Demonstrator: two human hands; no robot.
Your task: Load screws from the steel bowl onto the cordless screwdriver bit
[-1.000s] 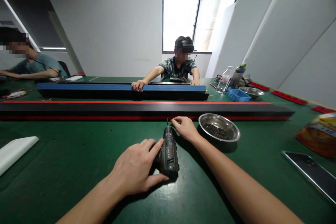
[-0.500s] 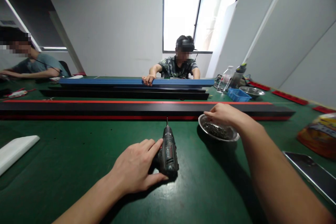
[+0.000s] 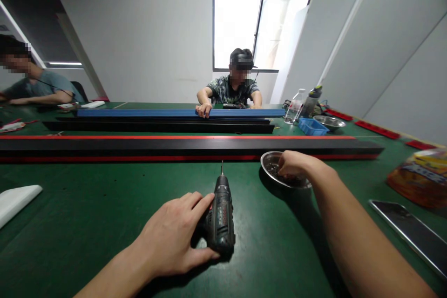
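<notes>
My left hand [image 3: 178, 233] is closed round a black cordless drill [image 3: 222, 221], thumb at its rear and fingers on its far left side. The drill lies on the green table with its bit pointing away from me. My right hand [image 3: 296, 167] dips into a shiny metal bowl [image 3: 267, 160] that holds many small dark pieces, which look like screws. Its fingers are curled down and their tips are hidden among the pieces. Just beyond both hands a long black bar with red edges [image 3: 167, 144] lies across the table.
Behind the bar are black strips [image 3: 157, 125] and a blue bar [image 3: 139, 112], on which a co-worker's hand [image 3: 203, 111] rests. A phone [image 3: 408, 228] and an orange bag [image 3: 417, 179] lie at right, a white object [image 3: 19, 200] at left. Bottles and a blue tray [image 3: 312, 126] stand farther back.
My right hand has gone down from over the bowl's far rim into the small pieces. My left hand and the drill sit slightly nearer in view. The co-worker's hand has shifted slightly along the blue bar.
</notes>
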